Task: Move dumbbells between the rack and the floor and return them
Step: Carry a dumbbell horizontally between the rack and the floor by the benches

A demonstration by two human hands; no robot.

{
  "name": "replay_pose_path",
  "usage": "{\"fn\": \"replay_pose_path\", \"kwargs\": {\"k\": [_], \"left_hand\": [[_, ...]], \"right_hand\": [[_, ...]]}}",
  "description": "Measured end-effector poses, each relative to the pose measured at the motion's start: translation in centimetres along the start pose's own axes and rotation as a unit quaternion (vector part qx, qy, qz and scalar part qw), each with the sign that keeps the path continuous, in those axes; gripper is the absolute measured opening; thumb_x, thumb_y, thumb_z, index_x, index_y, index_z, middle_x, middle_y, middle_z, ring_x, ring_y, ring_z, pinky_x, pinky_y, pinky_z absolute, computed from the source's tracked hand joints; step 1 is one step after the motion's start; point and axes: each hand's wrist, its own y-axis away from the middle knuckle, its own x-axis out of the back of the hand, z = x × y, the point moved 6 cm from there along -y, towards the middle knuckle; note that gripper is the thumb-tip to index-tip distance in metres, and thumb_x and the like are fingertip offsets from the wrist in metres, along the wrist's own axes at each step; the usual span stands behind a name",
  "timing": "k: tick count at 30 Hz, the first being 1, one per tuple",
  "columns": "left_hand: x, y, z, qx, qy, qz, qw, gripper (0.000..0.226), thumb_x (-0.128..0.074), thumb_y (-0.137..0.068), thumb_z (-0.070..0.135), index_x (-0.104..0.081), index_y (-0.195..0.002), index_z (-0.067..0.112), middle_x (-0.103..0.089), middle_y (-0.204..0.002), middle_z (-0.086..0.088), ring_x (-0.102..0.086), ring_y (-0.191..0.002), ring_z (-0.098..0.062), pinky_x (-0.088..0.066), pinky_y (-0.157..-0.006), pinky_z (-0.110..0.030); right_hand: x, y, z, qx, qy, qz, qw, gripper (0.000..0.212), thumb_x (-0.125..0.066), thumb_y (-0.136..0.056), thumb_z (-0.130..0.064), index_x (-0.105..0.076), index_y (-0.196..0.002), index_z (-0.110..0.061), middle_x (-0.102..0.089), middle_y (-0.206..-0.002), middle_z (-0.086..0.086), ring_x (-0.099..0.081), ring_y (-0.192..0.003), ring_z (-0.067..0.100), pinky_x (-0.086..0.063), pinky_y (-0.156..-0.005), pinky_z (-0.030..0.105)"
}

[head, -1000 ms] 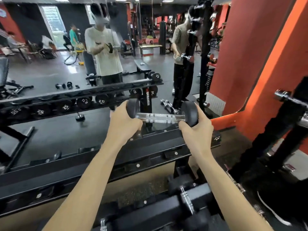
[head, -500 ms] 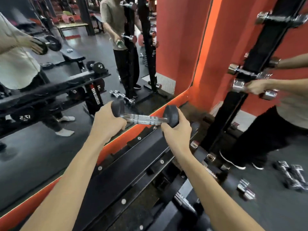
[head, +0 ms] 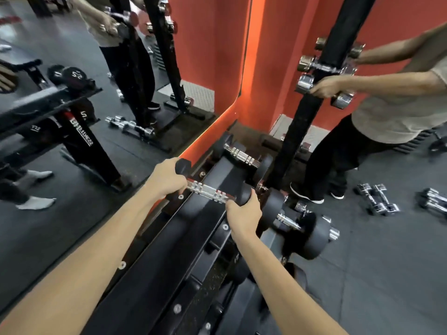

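I hold a small black dumbbell (head: 210, 190) with a chrome handle over the top tier of the black rack (head: 169, 257). My left hand (head: 167, 178) wraps its left head and my right hand (head: 243, 212) cups its right head. Just beyond it, another black dumbbell (head: 240, 156) rests on the same tier near the rack's far end. A larger black dumbbell (head: 294, 223) sits on a lower tier to the right of my right hand.
A mirror (head: 72, 117) runs along the left behind the rack. Another person (head: 377, 110) stands at the right, taking a chrome dumbbell (head: 324, 90) from a vertical black stand (head: 312, 105). Chrome dumbbells (head: 377, 199) lie on the dark floor at right.
The view has swung right and down along the rack. The dumbbell in both hands has come lower, close above the rack's top tier near its far end.
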Motion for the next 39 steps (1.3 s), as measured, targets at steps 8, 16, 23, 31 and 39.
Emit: {"fn": "replay_pose_path", "kwargs": {"k": [8, 16, 23, 31, 39], "left_hand": [[-3.0, -5.4, -2.0, 0.011, -0.063, -0.087, 0.994, 0.060, -0.064, -0.061, -0.019, -0.065, -0.115, 0.008, -0.064, -0.088, -0.004, -0.059, -0.084, -0.025, -0.044, -0.055, -0.025], [-5.4, -8.7, -5.1, 0.028, -0.108, -0.115, 0.987, 0.085, -0.065, -0.059, -0.013, -0.058, -0.139, 0.014, -0.069, -0.112, -0.013, -0.064, -0.097, -0.032, -0.056, -0.071, -0.035], [-4.9, -8.1, -5.4, 0.002, -0.164, -0.110, 0.980, 0.076, -0.068, -0.064, -0.003, -0.054, -0.135, 0.019, -0.066, -0.099, -0.008, -0.065, -0.087, -0.028, -0.052, -0.061, -0.032], [-5.1, -7.1, -3.5, 0.008, -0.300, -0.093, 0.949, 0.055, -0.073, -0.079, 0.010, -0.053, -0.131, 0.012, -0.066, -0.107, -0.008, -0.065, -0.099, -0.031, -0.049, -0.077, -0.036], [-12.7, -2.5, 14.2, -0.235, -0.365, -0.115, 0.894, 0.054, -0.060, -0.091, 0.036, -0.052, -0.144, 0.039, -0.063, -0.141, 0.003, -0.062, -0.127, -0.026, -0.052, -0.102, -0.043]], "right_hand": [[-2.0, -1.7, 4.3, -0.085, 0.003, 0.034, 0.996, 0.068, -0.061, -0.093, 0.001, -0.040, -0.156, -0.013, -0.065, -0.112, -0.002, -0.062, -0.079, 0.006, -0.049, -0.067, 0.014], [-3.6, -2.7, 6.7, -0.130, 0.034, 0.065, 0.989, 0.063, -0.060, -0.091, -0.002, -0.045, -0.151, -0.011, -0.069, -0.121, 0.010, -0.063, -0.096, 0.022, -0.050, -0.083, 0.028], [-3.6, -2.3, 7.2, -0.130, 0.063, 0.021, 0.989, 0.065, -0.062, -0.095, -0.006, -0.038, -0.155, -0.012, -0.060, -0.108, 0.002, -0.057, -0.081, 0.009, -0.045, -0.079, 0.025], [-2.3, -1.9, 6.1, -0.129, 0.061, -0.054, 0.988, 0.048, -0.064, -0.094, -0.012, -0.047, -0.139, -0.011, -0.060, -0.097, -0.007, -0.057, -0.080, 0.006, -0.045, -0.064, 0.019], [10.0, -5.2, -0.7, 0.015, -0.048, 0.063, 0.997, 0.016, -0.064, -0.096, -0.020, -0.068, -0.108, -0.029, -0.074, -0.110, -0.006, -0.067, -0.102, 0.006, -0.054, -0.102, 0.033]]}}
